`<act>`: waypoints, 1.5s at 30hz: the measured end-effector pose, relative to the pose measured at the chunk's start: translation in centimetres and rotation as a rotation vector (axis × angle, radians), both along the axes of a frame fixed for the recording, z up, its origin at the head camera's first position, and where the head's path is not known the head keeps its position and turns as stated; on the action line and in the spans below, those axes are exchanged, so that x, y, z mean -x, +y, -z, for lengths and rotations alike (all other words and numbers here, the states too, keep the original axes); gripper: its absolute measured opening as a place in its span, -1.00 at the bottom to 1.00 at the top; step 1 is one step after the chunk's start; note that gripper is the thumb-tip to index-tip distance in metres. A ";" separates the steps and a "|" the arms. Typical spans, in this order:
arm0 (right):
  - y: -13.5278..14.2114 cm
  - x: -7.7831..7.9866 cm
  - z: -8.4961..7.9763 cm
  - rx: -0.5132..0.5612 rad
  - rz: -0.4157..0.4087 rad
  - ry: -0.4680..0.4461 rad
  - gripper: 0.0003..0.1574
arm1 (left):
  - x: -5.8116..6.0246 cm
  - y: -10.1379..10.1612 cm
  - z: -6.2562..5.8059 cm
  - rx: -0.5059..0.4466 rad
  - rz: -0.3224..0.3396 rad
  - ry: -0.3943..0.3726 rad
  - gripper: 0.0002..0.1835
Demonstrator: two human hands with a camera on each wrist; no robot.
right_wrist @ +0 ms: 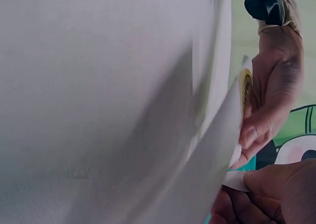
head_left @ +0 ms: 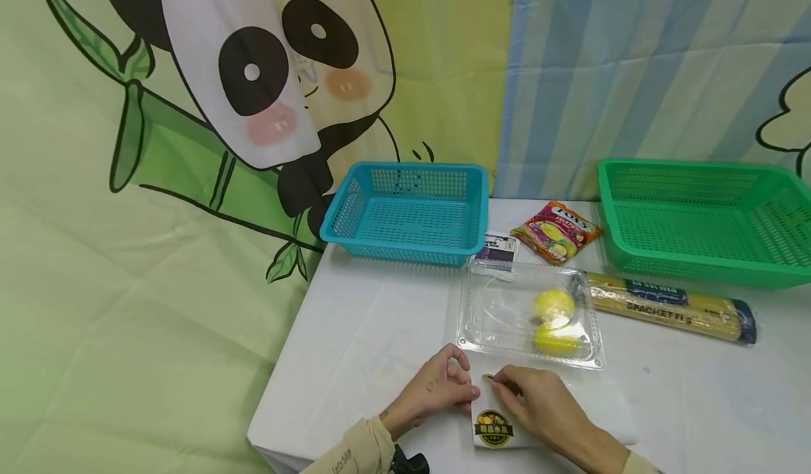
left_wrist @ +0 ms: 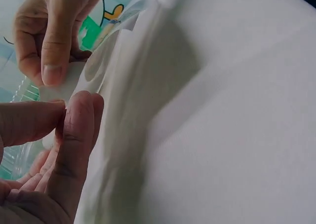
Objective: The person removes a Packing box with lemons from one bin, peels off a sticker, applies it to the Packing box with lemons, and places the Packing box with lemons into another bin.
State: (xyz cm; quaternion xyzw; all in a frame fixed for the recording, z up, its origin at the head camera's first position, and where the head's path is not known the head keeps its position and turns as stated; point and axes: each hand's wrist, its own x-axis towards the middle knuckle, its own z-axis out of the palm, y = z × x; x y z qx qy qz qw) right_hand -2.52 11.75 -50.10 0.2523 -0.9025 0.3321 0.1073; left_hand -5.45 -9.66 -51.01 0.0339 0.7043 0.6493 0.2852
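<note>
A white sticker sheet [head_left: 589, 396] lies at the table's front, its near left corner bearing a round black-and-gold sticker [head_left: 493, 428]. My left hand [head_left: 437, 386] pinches the sheet's left edge between thumb and fingertip. Across from it, my right hand [head_left: 545, 400] pinches a small sticker [head_left: 487, 376], black and gold on its face. From the right wrist, the pale underside of that sticker [right_wrist: 237, 180] shows between thumb and finger. The sheet's edge stands raised off the table there. Just beyond the hands is a clear plastic box [head_left: 500, 319] with two yellow lemons [head_left: 554, 306] in it.
Behind the box stand a blue basket [head_left: 405, 248] and, to the right, a green basket [head_left: 703, 266]. Between them lie a candy bag [head_left: 556, 231] and a purple-and-white card [head_left: 497, 251]. A spaghetti pack [head_left: 671, 308] lies right of the box. The white table [head_left: 329, 361] ends at left.
</note>
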 end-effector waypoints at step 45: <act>2.4 5.8 -5.9 0.131 0.210 0.524 -0.73 | 7.0 5.0 -8.7 -0.057 0.059 0.348 -0.76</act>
